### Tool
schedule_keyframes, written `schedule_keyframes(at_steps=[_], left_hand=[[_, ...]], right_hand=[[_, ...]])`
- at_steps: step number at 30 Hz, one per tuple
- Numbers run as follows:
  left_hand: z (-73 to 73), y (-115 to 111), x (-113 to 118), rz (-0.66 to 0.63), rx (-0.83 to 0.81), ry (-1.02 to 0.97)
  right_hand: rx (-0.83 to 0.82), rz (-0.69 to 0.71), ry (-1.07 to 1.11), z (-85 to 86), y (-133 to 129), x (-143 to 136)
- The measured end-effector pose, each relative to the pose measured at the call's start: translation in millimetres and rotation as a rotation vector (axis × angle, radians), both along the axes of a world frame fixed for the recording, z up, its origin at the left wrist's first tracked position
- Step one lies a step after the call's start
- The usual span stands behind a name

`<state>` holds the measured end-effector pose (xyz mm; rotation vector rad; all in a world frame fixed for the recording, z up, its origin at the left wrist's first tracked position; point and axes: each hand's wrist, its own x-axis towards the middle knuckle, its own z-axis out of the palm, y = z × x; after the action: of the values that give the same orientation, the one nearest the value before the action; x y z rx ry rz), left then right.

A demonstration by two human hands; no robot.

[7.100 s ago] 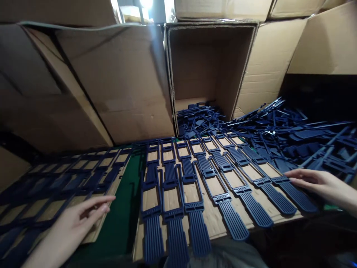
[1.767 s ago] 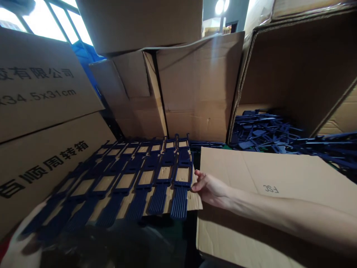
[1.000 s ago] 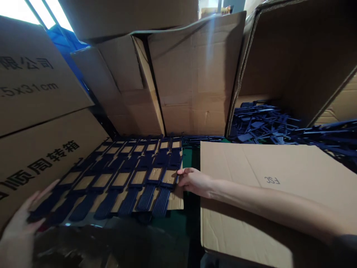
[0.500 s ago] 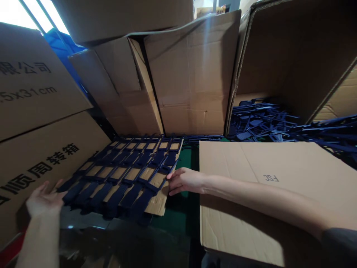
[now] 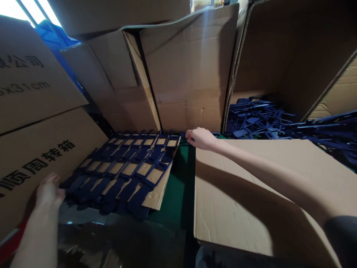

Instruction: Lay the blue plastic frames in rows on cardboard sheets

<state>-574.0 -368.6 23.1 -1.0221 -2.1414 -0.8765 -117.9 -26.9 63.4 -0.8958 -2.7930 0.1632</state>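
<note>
Flat dark blue plastic frames [image 5: 111,167] lie in overlapping rows on a cardboard sheet [image 5: 156,197] at the left. My left hand [image 5: 49,191] is beside their left end, thumb apart from the fingers and nothing visible in it; I cannot tell whether it touches them. My right hand [image 5: 202,138] reaches across the cardboard box to the back. Its fingers curl down at a few dark blue pieces [image 5: 183,138] lying along the foot of the upright cardboard. Whatever is between those fingertips is hidden.
A closed cardboard box [image 5: 223,193] stands at the right, on or over the green surface [image 5: 178,178]. Behind it an open carton [image 5: 267,56] holds a heap of loose blue pieces [image 5: 256,115]. Printed cartons [image 5: 33,149] wall the left side. Upright cardboard [image 5: 189,74] closes the back.
My right hand has left the right edge of the laid-out frames and moved back and right, its fingers now curled. My left hand has shifted slightly right and up. The view has tilted slightly.
</note>
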Motion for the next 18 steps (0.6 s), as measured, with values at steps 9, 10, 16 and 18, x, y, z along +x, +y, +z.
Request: schedule_keyframes(at_steps=[9,10,16,18], left_hand=[[6.8,42,194,-0.221,-0.19,0.192],[3.9,50,226,-0.36,-0.315,0.244],[-20.7,79,331,-0.9,-0.752,0.379],[-25.5,79,339,-0.916,-0.737,0.39]], right_hand=[[0.001,-0.185,-0.194,-37.3,42,-59],[-0.004,-0.202,-0.197,-40.0,44,-62],[-0.066,-0.222,-0.224,-39.3,64,-61],[-0.081,-0.221,-0.234,-36.6,70,-60]])
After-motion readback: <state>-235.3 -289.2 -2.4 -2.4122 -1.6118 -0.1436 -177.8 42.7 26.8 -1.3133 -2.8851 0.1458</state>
